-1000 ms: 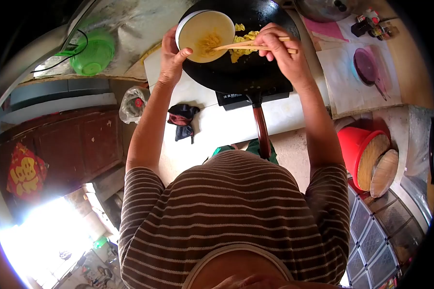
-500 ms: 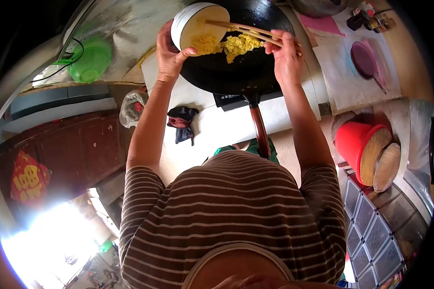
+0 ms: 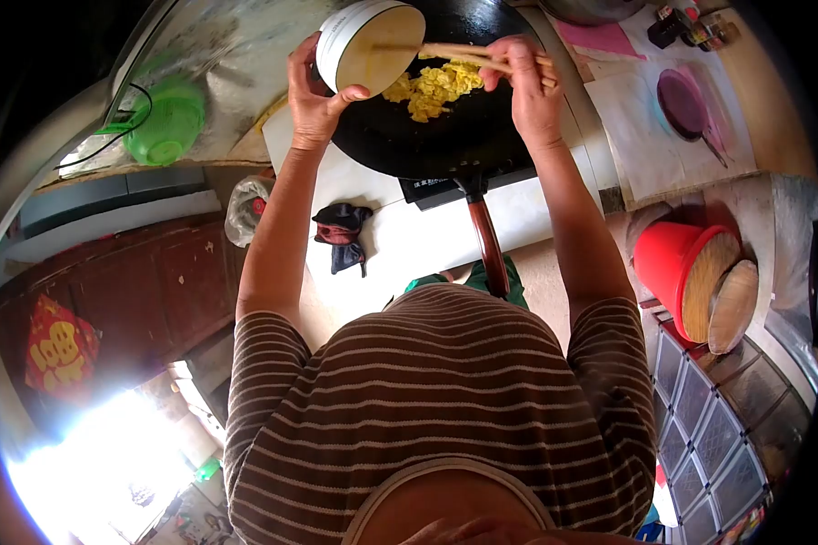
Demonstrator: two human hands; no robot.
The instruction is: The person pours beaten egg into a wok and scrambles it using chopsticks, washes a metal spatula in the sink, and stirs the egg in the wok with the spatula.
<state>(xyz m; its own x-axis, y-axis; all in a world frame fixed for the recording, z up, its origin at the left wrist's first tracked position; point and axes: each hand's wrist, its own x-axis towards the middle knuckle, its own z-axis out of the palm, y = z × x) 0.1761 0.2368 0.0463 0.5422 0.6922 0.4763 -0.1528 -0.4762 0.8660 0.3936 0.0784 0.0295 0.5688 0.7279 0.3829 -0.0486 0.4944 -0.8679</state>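
Observation:
My left hand (image 3: 318,100) grips a white bowl (image 3: 354,41) by its side, tilted over a black wok (image 3: 400,145). The bowl's inside faces the wok and shows only a yellowish film. Wooden chopsticks (image 3: 459,52) are held in my right hand (image 3: 525,86), and their tips reach into the bowl. Yellow scrambled egg (image 3: 436,89) lies in a heap in the wok below. The wok's brown handle (image 3: 487,238) points toward my body.
A black cooker (image 3: 423,193) sits under the wok. A dark cloth (image 3: 341,238) lies on the white counter's left part. At left stands a green basin (image 3: 165,123). On the right are a purple-toned strainer or pan (image 3: 680,104) and a red bucket (image 3: 668,263).
The egg that was in the bowl is now in the wok. The bowl has shifted slightly left and up, and the chopsticks have moved further left inside it.

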